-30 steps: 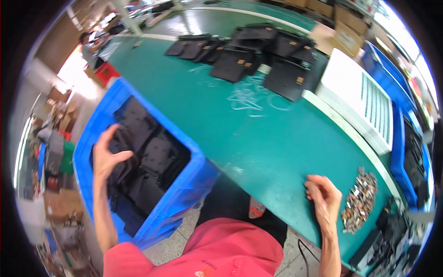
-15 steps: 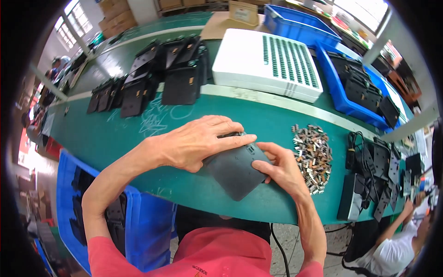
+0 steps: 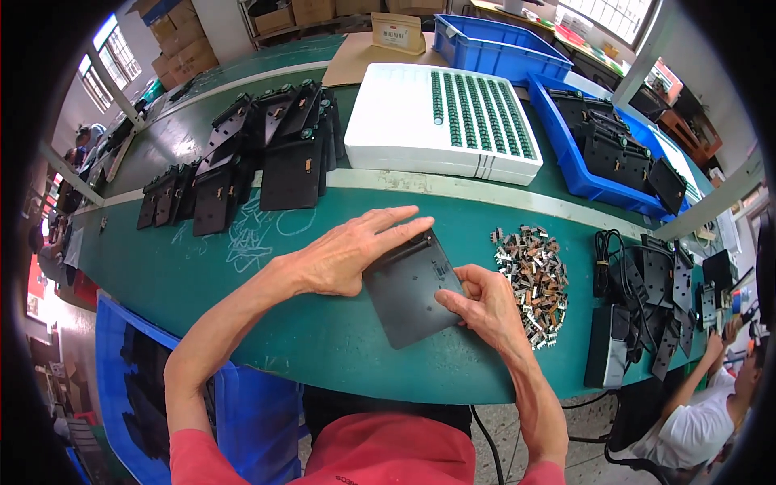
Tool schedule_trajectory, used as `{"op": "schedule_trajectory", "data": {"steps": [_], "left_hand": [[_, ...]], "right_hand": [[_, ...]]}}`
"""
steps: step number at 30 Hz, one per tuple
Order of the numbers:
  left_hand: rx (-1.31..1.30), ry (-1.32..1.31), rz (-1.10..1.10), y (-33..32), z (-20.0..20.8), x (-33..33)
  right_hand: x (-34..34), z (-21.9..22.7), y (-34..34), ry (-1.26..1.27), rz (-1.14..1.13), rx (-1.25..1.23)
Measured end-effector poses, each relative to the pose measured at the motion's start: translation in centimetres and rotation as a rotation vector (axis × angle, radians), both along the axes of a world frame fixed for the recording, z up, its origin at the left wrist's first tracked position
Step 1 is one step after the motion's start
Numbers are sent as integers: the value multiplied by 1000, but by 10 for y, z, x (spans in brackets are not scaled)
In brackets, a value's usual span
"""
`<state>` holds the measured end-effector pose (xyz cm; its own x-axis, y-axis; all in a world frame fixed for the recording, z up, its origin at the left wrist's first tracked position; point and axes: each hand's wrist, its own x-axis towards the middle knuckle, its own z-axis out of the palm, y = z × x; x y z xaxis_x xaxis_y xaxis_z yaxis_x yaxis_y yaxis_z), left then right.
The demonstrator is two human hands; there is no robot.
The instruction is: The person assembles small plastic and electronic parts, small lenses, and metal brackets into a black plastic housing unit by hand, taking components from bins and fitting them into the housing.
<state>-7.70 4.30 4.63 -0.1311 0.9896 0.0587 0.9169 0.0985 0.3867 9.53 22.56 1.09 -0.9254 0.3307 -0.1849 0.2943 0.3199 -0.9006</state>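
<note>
Scene: a worker in a red top bends over a green workbench (image 3: 267, 323), both hands on one dark grey plastic panel (image 3: 412, 293)
Panel: it lies flat near the bench's front edge, turned at a slant, between the two hands
Left hand: the left hand (image 3: 343, 257) rests palm down on the panel's upper left edge, fingers spread and stretched along it, pressing rather than gripping
Right hand: the right hand (image 3: 483, 303) meets the panel's right edge, fingertips curled onto its face beside a small raised detail; whether it pinches anything small cannot be told
Handling: the panel looks thin, stiff and light, its matt face unlikely to slip; the edges and corners seem the safest hold, away from the moulded ridge along its top
Alongside: a heap of small metal parts (image 3: 533, 279) lies just right of the right hand
Behind: rows of similar black panels (image 3: 283, 158), a white tray of green pieces (image 3: 444, 121) and a blue crate (image 3: 602, 153) line the far side
</note>
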Motion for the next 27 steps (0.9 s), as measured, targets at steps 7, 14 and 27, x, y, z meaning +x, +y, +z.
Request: {"op": "schedule_trajectory", "data": {"steps": [7,14,27], "left_hand": [[85,-99,135,-7,-12,1],[196,-61,233,-3,-38,-7],[447,39,281,-7,-64,5]], "right_hand": [[1,-2,-1,14,-39,46],[6,-10,-24,197,-8,781],[-67,52,40,397,107,696]]}}
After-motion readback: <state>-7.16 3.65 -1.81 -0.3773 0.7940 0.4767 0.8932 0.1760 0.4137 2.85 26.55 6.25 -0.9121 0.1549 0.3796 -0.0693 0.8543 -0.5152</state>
